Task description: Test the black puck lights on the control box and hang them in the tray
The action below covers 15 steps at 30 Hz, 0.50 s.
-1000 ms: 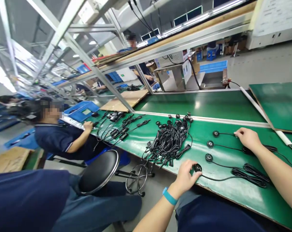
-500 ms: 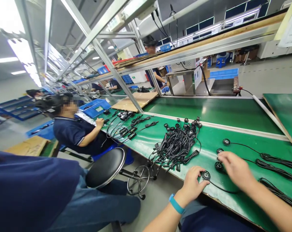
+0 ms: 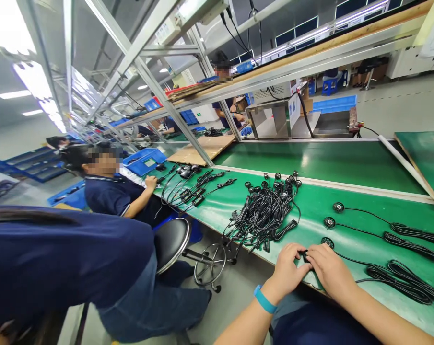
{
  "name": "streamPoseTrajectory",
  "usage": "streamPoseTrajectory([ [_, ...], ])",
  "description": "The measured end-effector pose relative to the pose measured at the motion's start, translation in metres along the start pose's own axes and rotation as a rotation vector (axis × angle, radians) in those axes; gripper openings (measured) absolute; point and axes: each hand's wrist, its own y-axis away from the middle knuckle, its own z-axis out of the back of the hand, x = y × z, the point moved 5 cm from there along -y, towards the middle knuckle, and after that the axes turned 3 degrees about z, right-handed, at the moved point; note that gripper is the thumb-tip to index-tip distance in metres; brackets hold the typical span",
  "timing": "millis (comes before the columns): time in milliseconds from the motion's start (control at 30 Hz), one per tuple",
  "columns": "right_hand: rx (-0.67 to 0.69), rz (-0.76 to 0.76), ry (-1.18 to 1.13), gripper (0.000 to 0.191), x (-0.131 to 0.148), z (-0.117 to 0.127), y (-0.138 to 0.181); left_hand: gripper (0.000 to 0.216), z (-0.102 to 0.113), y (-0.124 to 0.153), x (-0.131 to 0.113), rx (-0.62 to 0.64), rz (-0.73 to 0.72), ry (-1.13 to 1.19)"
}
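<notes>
Near the front edge of the green table, my left hand [image 3: 287, 266], with a blue wristband, is closed on the rim of a round black cable head [image 3: 305, 257]. My right hand [image 3: 330, 272] meets it there, its fingertips closed on the same head and hiding most of it. Just beyond my right fingers lies another round cable head [image 3: 327, 242]. Two more, a cable head [image 3: 329, 222] and a cable head [image 3: 338, 207], lie farther back in a row. Their cables run right to coiled black bundles [image 3: 414, 242].
A tangled heap of black cables [image 3: 263, 215] lies left of my hands. A seated co-worker [image 3: 112, 191] handles cables farther left, and a standing person [image 3: 69, 258] is close on my left beside a round stool [image 3: 171, 242]. A metal frame [image 3: 173, 112] rises behind the table [image 3: 238, 191].
My right hand has moved left and toward me, from the cable heads in the row to the one in my left hand. The standing person has shifted to the right.
</notes>
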Motion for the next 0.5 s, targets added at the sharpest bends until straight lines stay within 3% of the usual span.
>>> streamPoseTrajectory([
  [167, -0.013, -0.074, -0.063, 0.024, 0.015, 0.024, 0.018, 0.029, 0.007, 0.001, 0.000, -0.009, -0.002, -0.023],
  [333, -0.046, -0.244, -0.142, 0.021, 0.014, 0.090, 0.074, 0.040, 0.015, -0.009, 0.007, -0.046, -0.028, -0.208],
  [400, -0.117, -0.380, -0.083, 0.020, 0.005, 0.126, 0.108, 0.045, 0.013, -0.015, -0.006, -0.102, -0.140, -0.307],
  [500, -0.249, -0.626, 0.103, 0.019, -0.010, 0.183, 0.169, 0.042, 0.001, -0.011, -0.052, -0.148, -0.397, -0.309],
])
